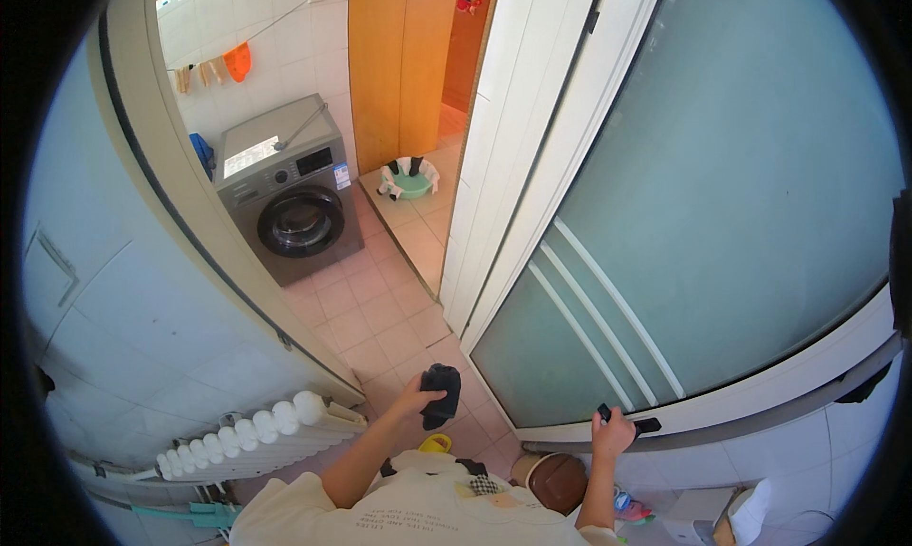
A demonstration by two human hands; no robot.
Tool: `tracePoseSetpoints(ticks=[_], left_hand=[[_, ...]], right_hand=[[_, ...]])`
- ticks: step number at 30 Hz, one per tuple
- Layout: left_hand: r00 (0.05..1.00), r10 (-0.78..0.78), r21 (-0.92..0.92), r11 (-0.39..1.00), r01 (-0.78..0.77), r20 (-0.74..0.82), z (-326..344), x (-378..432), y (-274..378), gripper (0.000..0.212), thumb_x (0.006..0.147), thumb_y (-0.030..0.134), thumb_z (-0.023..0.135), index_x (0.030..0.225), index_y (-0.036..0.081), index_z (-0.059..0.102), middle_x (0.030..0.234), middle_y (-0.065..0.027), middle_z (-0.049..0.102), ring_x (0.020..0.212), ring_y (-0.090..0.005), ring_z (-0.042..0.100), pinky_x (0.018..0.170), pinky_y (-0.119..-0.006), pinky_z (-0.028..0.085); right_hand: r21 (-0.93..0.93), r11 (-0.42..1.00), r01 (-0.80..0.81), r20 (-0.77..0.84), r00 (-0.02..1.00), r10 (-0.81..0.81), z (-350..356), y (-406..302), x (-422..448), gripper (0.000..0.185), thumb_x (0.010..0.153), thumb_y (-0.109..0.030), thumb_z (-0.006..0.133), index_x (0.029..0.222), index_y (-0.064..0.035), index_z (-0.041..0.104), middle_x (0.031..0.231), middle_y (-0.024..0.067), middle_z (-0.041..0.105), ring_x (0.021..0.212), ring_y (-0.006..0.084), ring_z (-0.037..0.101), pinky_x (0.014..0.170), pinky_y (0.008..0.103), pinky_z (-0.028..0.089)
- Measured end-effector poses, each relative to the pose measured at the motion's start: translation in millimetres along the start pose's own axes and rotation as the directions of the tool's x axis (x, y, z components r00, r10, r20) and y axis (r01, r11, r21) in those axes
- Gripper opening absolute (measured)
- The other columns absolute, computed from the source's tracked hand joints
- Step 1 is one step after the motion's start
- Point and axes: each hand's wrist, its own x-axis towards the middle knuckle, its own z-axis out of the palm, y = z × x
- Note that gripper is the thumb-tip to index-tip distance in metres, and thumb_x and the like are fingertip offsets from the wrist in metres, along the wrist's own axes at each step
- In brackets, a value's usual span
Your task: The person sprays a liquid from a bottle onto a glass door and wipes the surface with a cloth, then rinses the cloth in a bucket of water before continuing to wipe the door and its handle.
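Note:
My left hand (415,398) grips a folded dark cloth item (441,396) in front of my body, above the tiled floor. At the right, my right hand (613,432) is closed around the black handle (647,427) of a white-framed frosted glass door (684,211). The door stands open at an angle. Beyond the doorway is a grey front-loading washing machine (301,222) with its round door shut and a cable lying on top. Past it on the floor sits a green basin (413,184) with white and black cloth items over its rim.
A white radiator (242,439) runs along the left wall. A brown lidded bin (559,482) stands below the door handle. A raised threshold strip (399,239) crosses the floor by the basin. An orange cloth (238,62) hangs on a line above the washing machine.

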Motion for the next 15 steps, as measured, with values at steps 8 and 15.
tracePoseSetpoints(ticks=[8,15], left_hand=[[1.0,-0.022,0.055,0.998,0.022,0.001,6,8,-2,0.053,0.078,0.007,0.073,0.125,0.005,0.048,0.118,-0.0101,0.059,0.113,-0.0237,0.054,0.096,-0.037,0.043],[0.919,0.269,0.14,0.961,-0.238,-0.289,-4,62,-40,0.05,0.075,0.002,0.07,0.122,0.001,0.051,0.106,-0.0126,0.063,0.095,-0.0243,0.063,0.08,-0.036,0.054]], right_hand=[[-0.01,1.0,0.011,-0.034,0.999,-0.012,4,4,-1,0.03,0.068,-0.029,0.074,0.075,-0.0084,0.054,0.064,0.0122,0.059,0.062,0.0333,0.06,0.061,0.0447,0.043],[0.053,0.998,0.026,-0.028,0.999,-0.024,4,2,0,0.029,0.068,-0.028,0.073,0.075,-0.0093,0.053,0.064,0.012,0.06,0.063,0.0323,0.06,0.06,0.0441,0.043]])
